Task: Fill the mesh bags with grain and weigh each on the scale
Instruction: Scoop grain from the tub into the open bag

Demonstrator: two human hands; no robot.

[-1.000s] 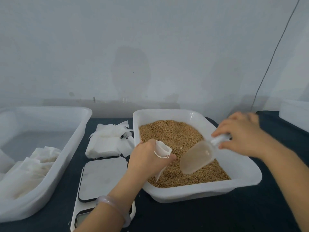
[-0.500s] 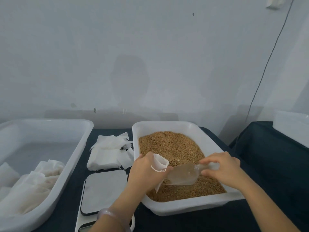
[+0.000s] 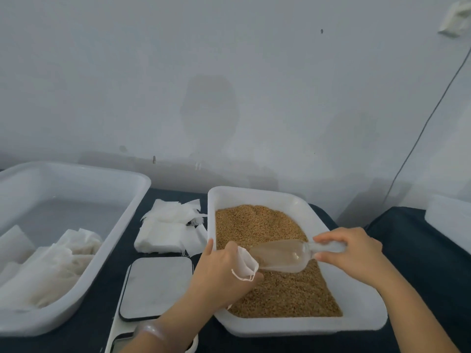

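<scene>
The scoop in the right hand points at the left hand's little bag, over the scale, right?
Not quite. In the head view, the right hand holds the scoop toward the little bag in the left hand over the grain tray, not the scale, which sits beside it.

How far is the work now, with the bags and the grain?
Done: some white bags lie in the left tub; whether filled, unclear. In hand: the left hand holds a mesh bag over the grain while the right hand holds the scoop at its mouth. Left: weighing this bag on the scale, then the stack of flat bags.
</scene>
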